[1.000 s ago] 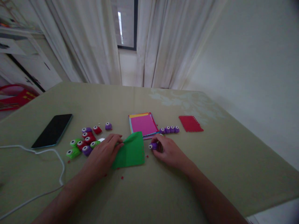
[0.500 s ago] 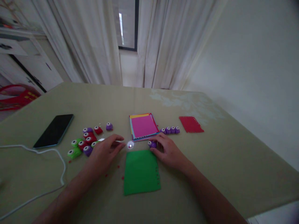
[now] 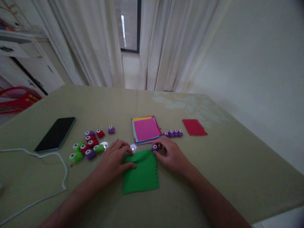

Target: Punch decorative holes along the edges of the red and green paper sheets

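Note:
My left hand (image 3: 118, 158) grips the upper left part of a green sheet (image 3: 141, 177), its thumb on top. The sheet's far edge buckles slightly, and small holes run down its right side. Between the thumb and fingers of my right hand (image 3: 169, 152) is a small purple one-eyed figure (image 3: 155, 147), just at the sheet's top right corner. A clear round disc (image 3: 133, 148) lies beyond the sheet, beside my left fingertips. Another shiny clear disc (image 3: 104, 145) is partly covered by my left hand.
Purple, red and green one-eyed figures (image 3: 92, 144) cluster at left, near a dark tablet (image 3: 55, 133) and a white cable (image 3: 63, 167). A stack of coloured sheets (image 3: 146, 129) lies ahead. Right of it stand a row of purple figures (image 3: 175, 133) and a red sheet (image 3: 194, 127).
My left hand has moved right and taken hold of the green sheet, which has shifted slightly left and away from me and buckled. The purple figure has turned a little in my right hand.

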Tool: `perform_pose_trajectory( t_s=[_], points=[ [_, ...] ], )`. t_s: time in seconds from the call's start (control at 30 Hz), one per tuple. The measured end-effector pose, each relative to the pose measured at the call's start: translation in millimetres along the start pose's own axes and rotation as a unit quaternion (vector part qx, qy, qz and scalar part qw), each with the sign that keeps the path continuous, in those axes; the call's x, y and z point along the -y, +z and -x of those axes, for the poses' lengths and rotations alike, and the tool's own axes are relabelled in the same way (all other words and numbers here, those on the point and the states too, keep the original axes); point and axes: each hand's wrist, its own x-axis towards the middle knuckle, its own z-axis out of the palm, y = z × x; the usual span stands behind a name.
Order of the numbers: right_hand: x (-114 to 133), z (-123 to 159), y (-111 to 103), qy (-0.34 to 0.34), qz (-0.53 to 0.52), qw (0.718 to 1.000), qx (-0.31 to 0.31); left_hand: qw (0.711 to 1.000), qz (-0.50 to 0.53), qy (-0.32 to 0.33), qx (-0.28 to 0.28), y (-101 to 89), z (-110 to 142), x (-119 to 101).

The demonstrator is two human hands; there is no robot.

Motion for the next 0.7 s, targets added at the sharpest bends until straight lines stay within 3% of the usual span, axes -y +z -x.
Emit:
perform_pose_trajectory(
  t_s=[0.23,0.37,0.47,0.7],
  points=[
    [0,-1,-1,0.016,-0.04,0.999,-0.017,1.0,0.022,0.011,0.01,-5.5,-1,-4],
    [-4,-1,0,0.022,-0.058,0.998,-0.033,0.998,0.055,-0.024,0.009,-6.7,-3,-4],
    [-6,-1,1,0.021,-0.064,0.997,-0.041,0.989,0.124,-0.074,-0.014,-8.4,-5,-7],
    [-3,-3,-1,0.052,-0.145,0.987,-0.041,0.939,0.29,-0.149,-0.11,-11.8,-6,-17]
  ],
)
